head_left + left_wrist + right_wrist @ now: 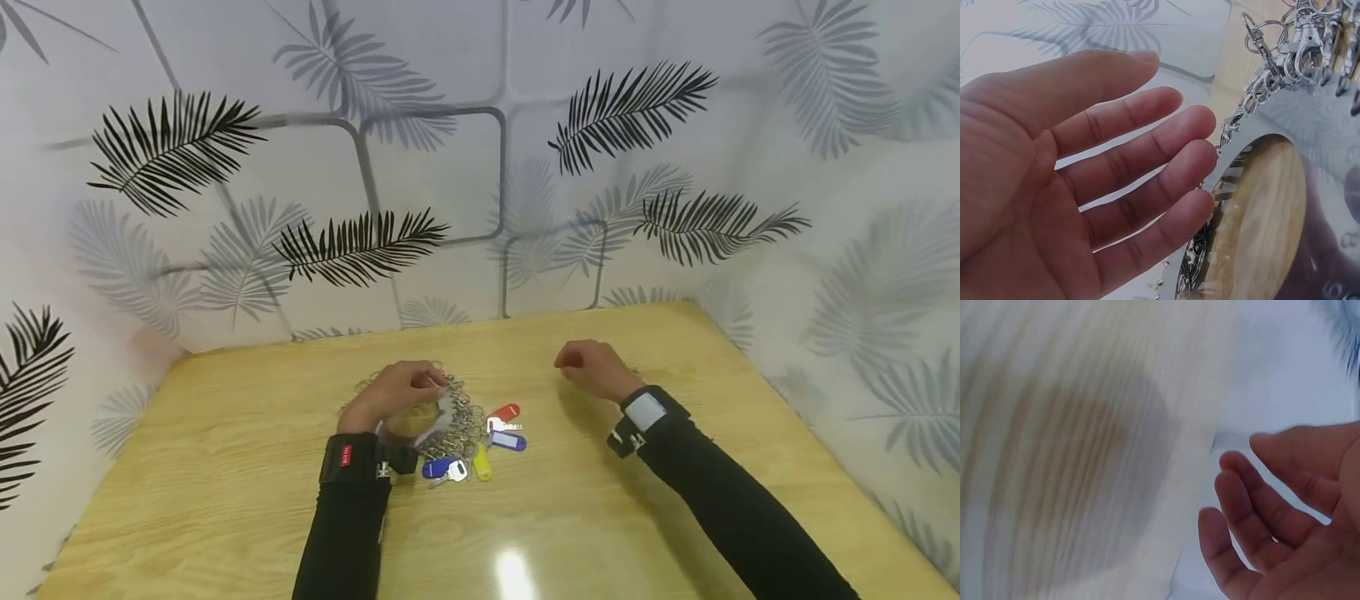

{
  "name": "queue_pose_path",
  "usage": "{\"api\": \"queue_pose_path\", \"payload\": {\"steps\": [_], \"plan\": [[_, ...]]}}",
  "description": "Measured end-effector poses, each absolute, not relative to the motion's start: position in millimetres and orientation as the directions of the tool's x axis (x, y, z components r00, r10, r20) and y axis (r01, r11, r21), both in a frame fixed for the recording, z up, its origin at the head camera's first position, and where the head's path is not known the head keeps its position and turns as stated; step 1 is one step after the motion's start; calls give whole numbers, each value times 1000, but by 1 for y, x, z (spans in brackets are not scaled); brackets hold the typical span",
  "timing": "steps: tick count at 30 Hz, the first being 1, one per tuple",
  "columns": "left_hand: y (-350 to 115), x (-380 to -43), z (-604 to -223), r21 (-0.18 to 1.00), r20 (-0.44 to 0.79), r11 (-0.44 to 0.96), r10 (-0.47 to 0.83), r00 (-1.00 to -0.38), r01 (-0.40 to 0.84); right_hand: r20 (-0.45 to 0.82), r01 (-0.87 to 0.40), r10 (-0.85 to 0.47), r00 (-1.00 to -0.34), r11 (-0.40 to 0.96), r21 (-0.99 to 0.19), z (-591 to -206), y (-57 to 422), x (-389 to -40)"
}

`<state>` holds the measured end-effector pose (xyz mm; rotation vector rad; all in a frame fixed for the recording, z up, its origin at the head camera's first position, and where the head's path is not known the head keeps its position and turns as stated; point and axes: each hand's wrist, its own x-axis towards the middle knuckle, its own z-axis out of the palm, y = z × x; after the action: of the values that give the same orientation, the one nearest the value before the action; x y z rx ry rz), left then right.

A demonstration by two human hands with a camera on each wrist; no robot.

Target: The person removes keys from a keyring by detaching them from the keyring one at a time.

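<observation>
My left hand (397, 390) hovers over a flat plate (1329, 137) with a rounded hole and metal snap hooks (1310, 47) along its edge. In the left wrist view its fingers are spread loosely and hold nothing; whether a fingertip touches the plate, I cannot tell. The hand hides part of the plate in the head view. A red key tag (508, 412), a blue key tag (508, 441), a second blue tag (437, 467) and a yellow tag (482, 463) lie at its right and near side, with keys among them. My right hand (596, 369) is raised above the table, its fingers loosely bent around nothing.
The light wooden table (247, 483) meets a wall (465, 183) with a leaf pattern at its back and sides. Something small shows just behind my right wrist, too hidden to name. A bright glare spot lies on the near part of the table.
</observation>
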<state>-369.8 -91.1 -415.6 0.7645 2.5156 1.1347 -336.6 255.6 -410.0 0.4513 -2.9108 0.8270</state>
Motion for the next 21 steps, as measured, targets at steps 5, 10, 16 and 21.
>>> {"api": "queue_pose_path", "payload": {"steps": [5,10,16,21], "plan": [[-87,-372,-412,763,-23,532,589,-808,366,102,-367,-369,-924,776,-513,-412,205,-331],[-84,-369,-411,770,-52,551,557,-829,322,52,-400,-442,-896,749,-529,-421,168,-329],[-76,-366,-418,745,-54,554,606,-793,372,39,-410,-473,-880,717,-563,-433,153,-337],[-61,-366,-422,707,-20,536,668,-744,462,-1,-295,-461,-888,570,-767,-433,157,-345]]}}
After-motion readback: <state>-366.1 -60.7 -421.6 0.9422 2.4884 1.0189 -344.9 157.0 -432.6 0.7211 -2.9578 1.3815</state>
